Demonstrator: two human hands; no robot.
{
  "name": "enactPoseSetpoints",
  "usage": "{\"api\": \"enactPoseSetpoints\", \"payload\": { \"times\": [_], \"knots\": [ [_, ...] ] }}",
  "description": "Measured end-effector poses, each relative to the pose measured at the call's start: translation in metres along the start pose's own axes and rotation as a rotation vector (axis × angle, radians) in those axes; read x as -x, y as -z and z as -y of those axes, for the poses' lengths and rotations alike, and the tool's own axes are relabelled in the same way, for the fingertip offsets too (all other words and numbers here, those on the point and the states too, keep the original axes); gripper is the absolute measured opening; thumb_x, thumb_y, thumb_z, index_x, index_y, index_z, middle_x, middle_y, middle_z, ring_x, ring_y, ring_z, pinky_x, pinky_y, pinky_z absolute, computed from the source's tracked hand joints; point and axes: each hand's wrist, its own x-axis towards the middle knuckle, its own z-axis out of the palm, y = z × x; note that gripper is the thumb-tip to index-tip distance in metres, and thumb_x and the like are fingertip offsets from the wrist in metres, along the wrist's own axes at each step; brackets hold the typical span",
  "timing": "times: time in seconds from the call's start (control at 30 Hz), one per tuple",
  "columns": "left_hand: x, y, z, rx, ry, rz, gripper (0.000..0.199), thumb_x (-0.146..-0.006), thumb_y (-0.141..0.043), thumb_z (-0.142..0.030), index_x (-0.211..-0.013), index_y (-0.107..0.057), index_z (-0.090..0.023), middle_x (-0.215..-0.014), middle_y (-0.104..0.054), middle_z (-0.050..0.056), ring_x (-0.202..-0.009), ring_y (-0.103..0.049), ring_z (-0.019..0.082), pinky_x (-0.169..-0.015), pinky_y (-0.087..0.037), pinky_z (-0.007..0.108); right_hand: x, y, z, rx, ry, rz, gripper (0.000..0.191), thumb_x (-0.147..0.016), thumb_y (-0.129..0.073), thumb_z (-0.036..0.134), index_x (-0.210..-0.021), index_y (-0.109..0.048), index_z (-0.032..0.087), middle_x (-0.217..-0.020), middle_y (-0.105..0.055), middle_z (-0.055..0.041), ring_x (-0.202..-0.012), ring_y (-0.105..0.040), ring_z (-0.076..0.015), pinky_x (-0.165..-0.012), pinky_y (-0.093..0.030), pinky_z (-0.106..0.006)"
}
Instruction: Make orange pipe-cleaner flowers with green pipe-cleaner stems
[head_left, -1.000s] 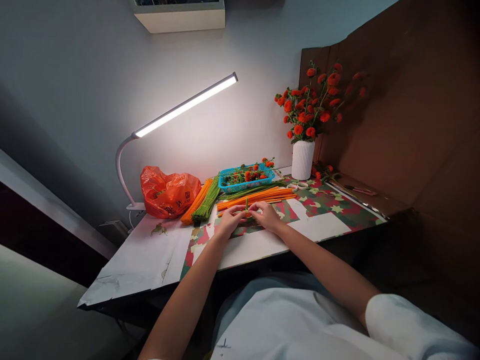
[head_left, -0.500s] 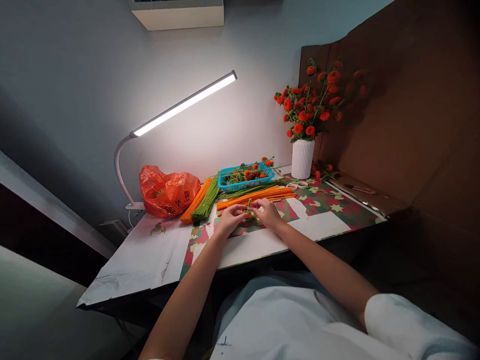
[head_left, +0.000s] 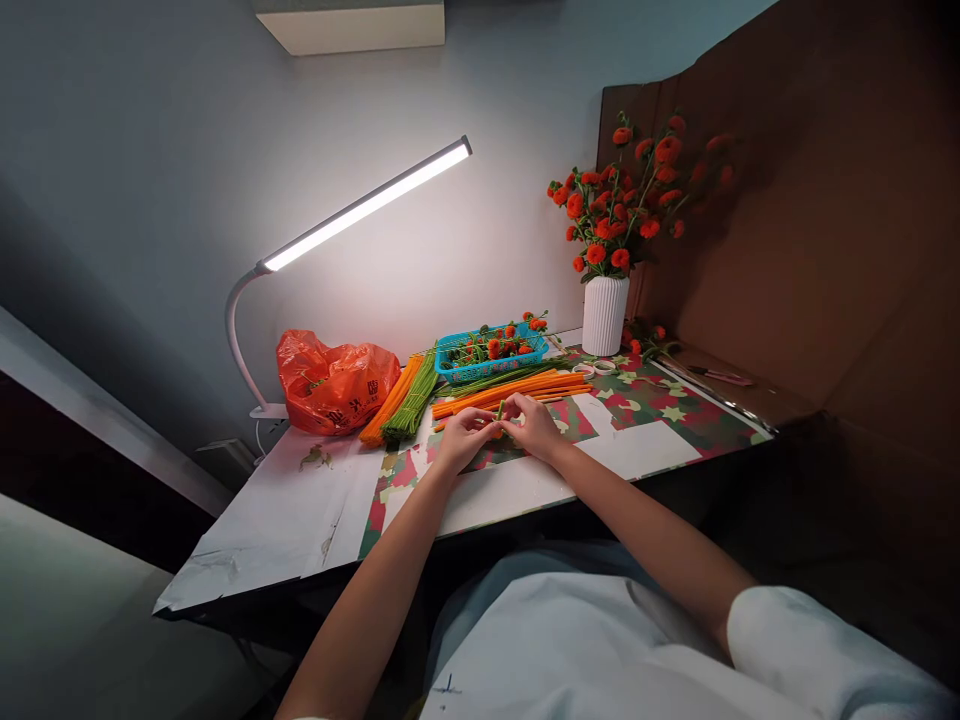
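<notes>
A small green piece (head_left: pixel 501 409) shows between my fingertips, above the camouflage-patterned table cover. My left hand (head_left: pixel 466 436) pinches it from the left, and my right hand (head_left: pixel 531 424) pinches it from the right, with the fingertips of both almost touching. Its lower part is hidden by my fingers. Just beyond my hands lie loose orange stems (head_left: pixel 517 392), with dark green stems (head_left: pixel 504 378) behind them. Bundles of orange stems (head_left: pixel 391 402) and green stems (head_left: pixel 415 405) lie to the left of my hands.
A blue basket (head_left: pixel 491 372) holds orange flowers and greenery. An orange plastic bag (head_left: pixel 337 385) sits at the left beside a lit lamp (head_left: pixel 367 207). Scissors (head_left: pixel 596 369) lie near a white vase (head_left: pixel 604 318) of orange flowers. Pliers (head_left: pixel 721 377) rest at the right.
My fingertips have closed further around the green piece, and less of it shows between them. The orange stems and the basket have not moved on the table.
</notes>
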Motion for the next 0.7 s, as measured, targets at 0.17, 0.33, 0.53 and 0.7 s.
{"api": "enactPoseSetpoints", "payload": {
  "times": [0.17, 0.33, 0.53, 0.7],
  "knots": [
    [-0.0007, -0.0003, -0.0034, -0.044, -0.031, -0.003, 0.018, -0.066, -0.070, -0.034, -0.071, -0.068, -0.017, -0.072, -0.065, 0.003, -0.060, -0.059, 0.014, -0.054, -0.047, 0.024, 0.0009, 0.0003, -0.0001, 0.026, -0.002, 0.028, 0.016, -0.072, -0.065, 0.012, -0.083, -0.057, 0.021, -0.075, -0.061, 0.0007, -0.076, -0.055, -0.0163, -0.070, -0.040, -0.027],
    [-0.0008, -0.0010, -0.0034, -0.070, -0.050, 0.002, 0.014, -0.066, -0.068, -0.030, -0.070, -0.066, -0.017, -0.071, -0.063, 0.002, -0.059, -0.058, 0.013, -0.051, -0.047, 0.022, 0.0013, 0.0009, -0.0013, 0.058, -0.018, 0.071, 0.011, -0.071, -0.067, 0.012, -0.075, -0.063, 0.021, -0.071, -0.061, -0.0003, -0.076, -0.054, -0.0175, -0.070, -0.040, -0.028],
    [-0.0010, -0.0020, -0.0024, -0.071, -0.054, -0.007, 0.014, -0.069, -0.065, -0.031, -0.071, -0.063, -0.017, -0.072, -0.059, 0.001, -0.058, -0.054, 0.011, -0.050, -0.045, 0.020, -0.0001, 0.0024, -0.0008, 0.057, -0.022, 0.090, 0.008, -0.073, -0.067, 0.014, -0.069, -0.068, 0.021, -0.071, -0.066, -0.0008, -0.076, -0.055, -0.0184, -0.070, -0.039, -0.029],
    [-0.0021, -0.0019, 0.0005, -0.069, -0.045, -0.025, 0.013, -0.069, -0.064, -0.030, -0.071, -0.062, -0.017, -0.072, -0.057, 0.000, -0.058, -0.053, 0.011, -0.050, -0.044, 0.021, -0.0020, 0.0039, 0.0011, 0.029, -0.021, 0.098, 0.005, -0.076, -0.068, 0.021, -0.074, -0.072, 0.021, -0.072, -0.070, -0.0017, -0.071, -0.059, -0.0174, -0.068, -0.040, -0.028]
  ]
}}
